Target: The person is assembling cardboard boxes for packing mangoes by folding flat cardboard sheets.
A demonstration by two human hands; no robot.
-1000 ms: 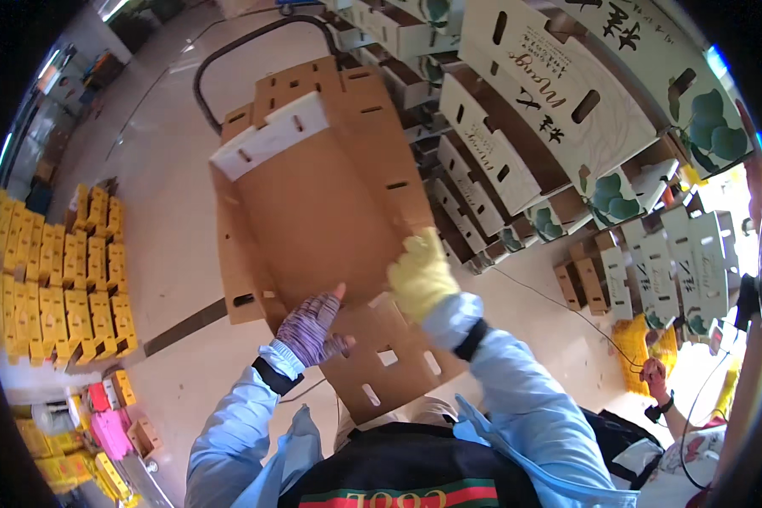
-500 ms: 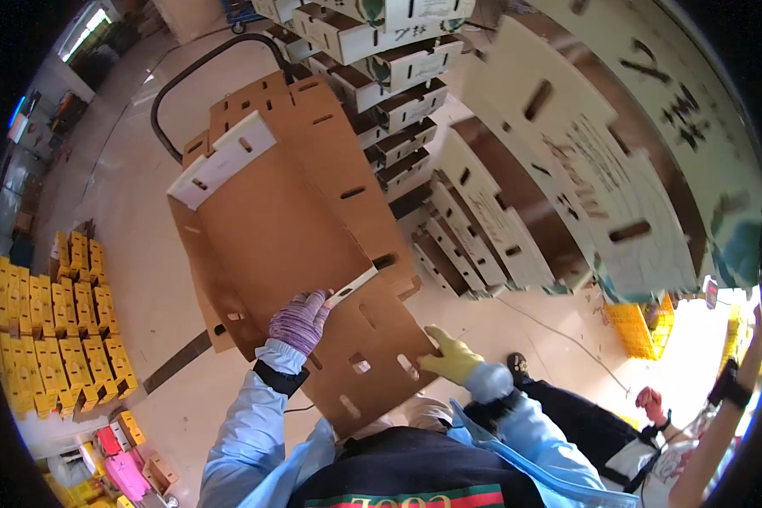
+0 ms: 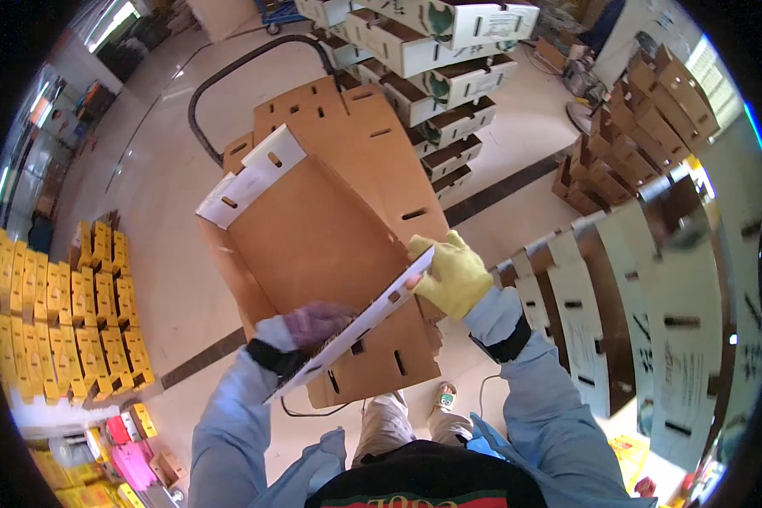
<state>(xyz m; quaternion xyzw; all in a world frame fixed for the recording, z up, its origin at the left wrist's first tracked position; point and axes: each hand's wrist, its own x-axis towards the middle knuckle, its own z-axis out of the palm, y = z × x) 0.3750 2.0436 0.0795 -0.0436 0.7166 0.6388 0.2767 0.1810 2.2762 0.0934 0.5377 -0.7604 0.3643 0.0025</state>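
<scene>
A brown cardboard box (image 3: 313, 229), half folded with a white outer face, lies on top of a stack of flat brown cardboard sheets (image 3: 347, 106). Its far end panel (image 3: 254, 176) stands up, and its near end panel (image 3: 368, 320) is raised at a slant toward me. My right hand (image 3: 455, 278), in a yellow glove, grips the right end of that near panel, fingers wrapped around its edge. Inside the box, behind the same panel, is my left hand (image 3: 317, 322) in a purple glove. Motion blurs it and the panel partly hides its fingers.
A black cart handle (image 3: 196, 93) curves beyond the sheets. White boxes (image 3: 449, 63) are stacked at the back, with more white boxes (image 3: 576, 313) along the right. Brown boxes (image 3: 652, 118) stand far right. Yellow boxes (image 3: 59, 330) fill the left side.
The near end panel has come up from lying flat. My right hand has moved from its outer edge to the box's right corner; my left has gone down inside. The view has turned right.
</scene>
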